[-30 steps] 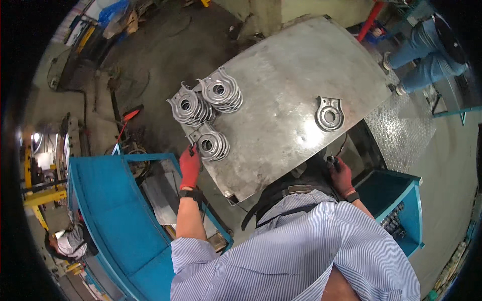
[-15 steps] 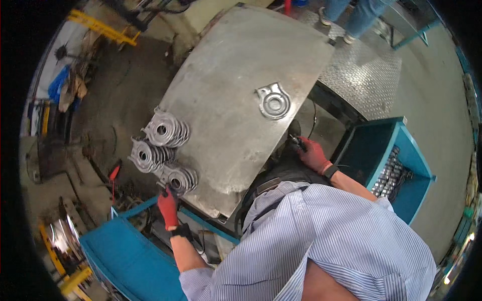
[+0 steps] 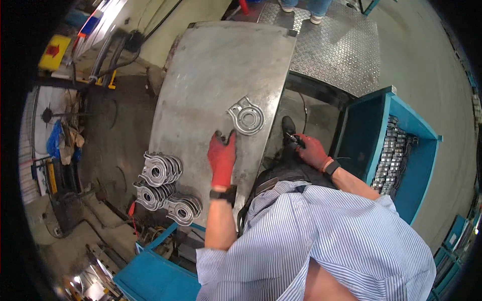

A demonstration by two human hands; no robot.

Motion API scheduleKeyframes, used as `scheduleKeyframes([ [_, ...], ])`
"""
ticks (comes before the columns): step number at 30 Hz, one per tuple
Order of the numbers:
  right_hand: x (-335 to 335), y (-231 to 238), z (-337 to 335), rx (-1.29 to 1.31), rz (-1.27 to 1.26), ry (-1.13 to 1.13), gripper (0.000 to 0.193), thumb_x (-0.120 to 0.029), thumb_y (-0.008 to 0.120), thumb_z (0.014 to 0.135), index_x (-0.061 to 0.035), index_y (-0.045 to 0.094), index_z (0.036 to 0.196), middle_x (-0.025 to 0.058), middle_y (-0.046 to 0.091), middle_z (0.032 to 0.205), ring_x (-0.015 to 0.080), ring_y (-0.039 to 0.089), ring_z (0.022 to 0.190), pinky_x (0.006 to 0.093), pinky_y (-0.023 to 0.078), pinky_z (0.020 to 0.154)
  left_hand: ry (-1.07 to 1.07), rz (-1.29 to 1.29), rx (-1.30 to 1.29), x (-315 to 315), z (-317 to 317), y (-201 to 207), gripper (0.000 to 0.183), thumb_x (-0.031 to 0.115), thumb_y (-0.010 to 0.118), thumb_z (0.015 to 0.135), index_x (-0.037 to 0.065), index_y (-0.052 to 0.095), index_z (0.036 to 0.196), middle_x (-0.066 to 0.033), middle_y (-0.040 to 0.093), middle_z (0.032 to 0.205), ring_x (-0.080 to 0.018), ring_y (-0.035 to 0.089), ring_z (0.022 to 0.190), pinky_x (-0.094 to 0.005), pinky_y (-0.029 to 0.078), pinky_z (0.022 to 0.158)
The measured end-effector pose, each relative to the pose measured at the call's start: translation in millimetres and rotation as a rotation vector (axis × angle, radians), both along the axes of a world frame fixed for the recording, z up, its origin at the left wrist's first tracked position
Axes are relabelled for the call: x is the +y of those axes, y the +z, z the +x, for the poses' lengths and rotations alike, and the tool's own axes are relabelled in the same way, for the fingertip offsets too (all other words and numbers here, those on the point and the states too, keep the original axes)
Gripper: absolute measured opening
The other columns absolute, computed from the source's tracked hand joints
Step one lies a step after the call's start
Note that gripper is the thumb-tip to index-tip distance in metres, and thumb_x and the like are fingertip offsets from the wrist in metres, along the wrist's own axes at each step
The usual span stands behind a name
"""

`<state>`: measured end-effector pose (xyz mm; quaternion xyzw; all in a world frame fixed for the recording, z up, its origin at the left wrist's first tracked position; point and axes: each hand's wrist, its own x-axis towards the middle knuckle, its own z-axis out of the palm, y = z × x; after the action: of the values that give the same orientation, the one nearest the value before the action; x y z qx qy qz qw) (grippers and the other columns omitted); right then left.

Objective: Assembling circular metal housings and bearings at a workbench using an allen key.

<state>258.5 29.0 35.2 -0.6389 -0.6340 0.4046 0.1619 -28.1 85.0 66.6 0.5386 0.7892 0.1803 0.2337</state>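
My left hand [image 3: 222,158], in a red glove with dark fingertips, is over the metal table [image 3: 211,65]. Its thumb and fingers are apart with nothing between them. Just beyond its fingertips a single stamped metal part [image 3: 257,119] lies flat, a round dished plate with a central hole and a squared tab. My right hand [image 3: 314,153], gloved in red too, is closed around a small dark tool with a metal tip [image 3: 296,140], off the table's right edge. Three stacks of similar stamped parts [image 3: 155,170] stand at the table's near left corner.
At the right is a blue bin [image 3: 412,118] holding several rows of metal parts [image 3: 389,160]. Another blue container [image 3: 155,278] sits at the lower left. Beyond the table another person's legs [image 3: 317,7] stand on a diamond-plate platform [image 3: 341,50].
My left hand has left the nearest stack and come right, over the table towards the single part. My right hand still holds the tool. The whole view has turned somewhat.
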Motion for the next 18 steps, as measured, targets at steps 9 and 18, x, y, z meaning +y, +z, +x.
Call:
scheduleKeyframes([
  [9,0,2,11,0.026,-0.028,-0.036,0.039,-0.022,0.06,0.081,-0.0064,0.055,0.116,0.0188,0.062,0.105,0.0369,0.057,0.099,0.0425,0.046,0.084,0.004,-0.214,-0.068,54,26,-73,0.065,0.042,0.072,0.072,-0.011,0.054,0.106,-0.0285,0.06,0.102,-0.0397,0.058,0.098,-0.0428,0.046,0.082],
  [18,4,-14,-4,0.043,0.046,0.089,0.041,-0.02,0.062,0.081,-0.0088,0.054,0.119,0.0168,0.061,0.107,0.0345,0.057,0.101,0.0409,0.046,0.085,0.272,-0.228,-0.923,9,44,-70,0.03,0.016,0.07,0.079,-0.007,0.062,0.096,-0.0198,0.066,0.088,-0.0239,0.064,0.069,-0.0378,0.049,0.064],
])
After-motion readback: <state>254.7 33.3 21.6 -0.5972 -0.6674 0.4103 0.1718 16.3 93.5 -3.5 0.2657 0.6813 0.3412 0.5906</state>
